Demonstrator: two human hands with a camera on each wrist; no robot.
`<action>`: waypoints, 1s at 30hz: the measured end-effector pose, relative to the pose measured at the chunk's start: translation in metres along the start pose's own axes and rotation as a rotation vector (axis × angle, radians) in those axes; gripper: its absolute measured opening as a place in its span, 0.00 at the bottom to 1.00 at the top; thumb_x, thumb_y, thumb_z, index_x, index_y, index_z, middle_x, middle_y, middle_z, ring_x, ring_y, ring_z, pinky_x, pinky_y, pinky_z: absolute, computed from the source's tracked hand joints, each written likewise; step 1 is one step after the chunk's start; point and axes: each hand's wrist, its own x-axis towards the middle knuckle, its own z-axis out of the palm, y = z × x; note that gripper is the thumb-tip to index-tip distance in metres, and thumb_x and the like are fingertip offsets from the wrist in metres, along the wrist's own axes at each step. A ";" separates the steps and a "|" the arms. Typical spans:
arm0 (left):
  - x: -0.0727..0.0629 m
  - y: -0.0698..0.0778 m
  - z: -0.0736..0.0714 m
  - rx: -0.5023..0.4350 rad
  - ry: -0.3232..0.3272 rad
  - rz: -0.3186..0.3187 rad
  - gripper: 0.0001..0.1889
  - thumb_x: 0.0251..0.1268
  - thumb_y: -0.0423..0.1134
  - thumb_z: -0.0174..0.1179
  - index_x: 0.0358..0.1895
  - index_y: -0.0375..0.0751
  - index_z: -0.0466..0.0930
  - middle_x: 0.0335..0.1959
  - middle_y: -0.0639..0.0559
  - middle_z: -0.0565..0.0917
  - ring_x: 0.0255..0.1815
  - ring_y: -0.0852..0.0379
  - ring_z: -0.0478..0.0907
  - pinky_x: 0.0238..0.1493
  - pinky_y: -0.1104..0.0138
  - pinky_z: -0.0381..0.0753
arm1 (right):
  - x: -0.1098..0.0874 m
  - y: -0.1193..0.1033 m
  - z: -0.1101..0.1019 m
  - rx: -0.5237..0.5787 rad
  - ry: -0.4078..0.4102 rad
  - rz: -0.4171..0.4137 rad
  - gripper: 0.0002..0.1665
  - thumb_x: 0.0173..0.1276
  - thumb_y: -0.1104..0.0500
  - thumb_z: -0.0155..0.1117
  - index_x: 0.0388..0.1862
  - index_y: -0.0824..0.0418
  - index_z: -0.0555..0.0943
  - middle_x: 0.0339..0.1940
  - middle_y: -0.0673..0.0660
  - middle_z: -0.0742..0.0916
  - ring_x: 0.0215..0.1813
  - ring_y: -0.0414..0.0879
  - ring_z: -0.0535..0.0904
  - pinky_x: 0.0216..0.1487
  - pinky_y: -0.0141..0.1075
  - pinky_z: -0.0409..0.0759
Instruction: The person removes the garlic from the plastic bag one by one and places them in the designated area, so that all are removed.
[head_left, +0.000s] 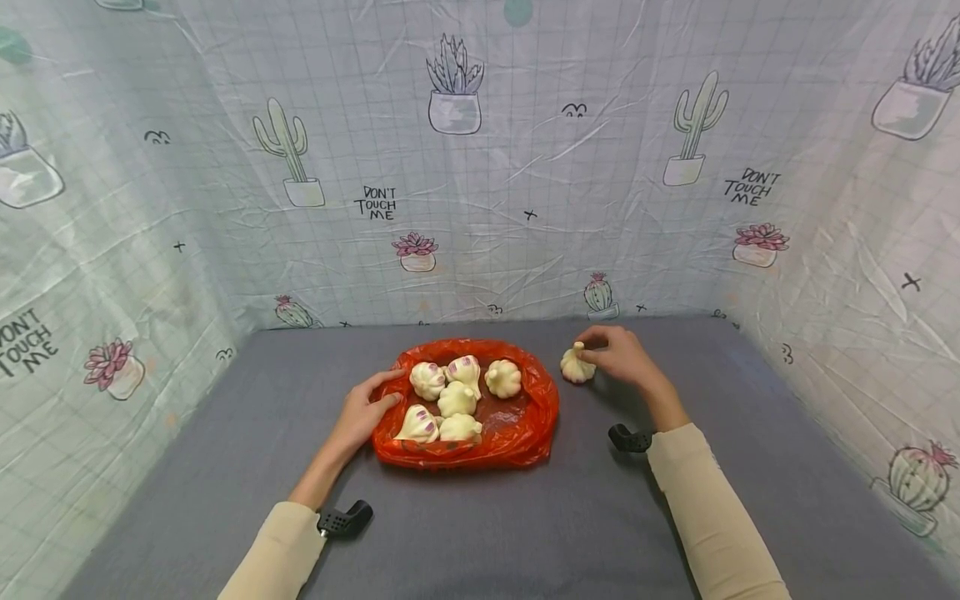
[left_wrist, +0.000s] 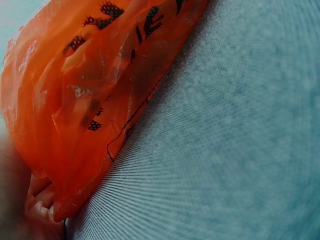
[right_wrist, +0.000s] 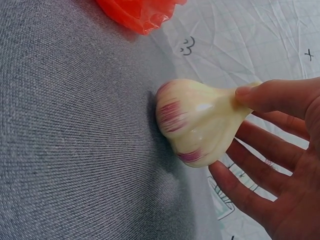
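My right hand [head_left: 621, 356] pinches a garlic bulb [right_wrist: 192, 122] by its stem, with the thumb on one side. White with purple streaks, the bulb has its base right at the grey tabletop, to the right of a red plastic bag [head_left: 543, 408]. My left hand [head_left: 365, 410] holds the bag's left rim, fingers over the edge toward the inside. Within the wide-mouthed bag lie several more garlic bulbs [head_left: 457, 400], some with purple marks. In the left wrist view the bag's printed side [left_wrist: 75, 115] fills the left half and hides most of that hand.
A grey cloth-covered table [head_left: 480, 533] spreads around the bag. Behind it and at both sides hang pale curtains [head_left: 495, 167] printed with cacti and writing. Each wrist carries a black strap device [head_left: 347, 520].
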 end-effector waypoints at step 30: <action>0.003 -0.003 0.001 0.043 0.034 0.017 0.22 0.74 0.37 0.60 0.68 0.48 0.79 0.74 0.41 0.74 0.78 0.42 0.67 0.76 0.45 0.65 | 0.002 0.001 0.002 0.021 -0.021 0.023 0.15 0.72 0.55 0.67 0.53 0.62 0.87 0.54 0.64 0.89 0.61 0.63 0.83 0.65 0.60 0.77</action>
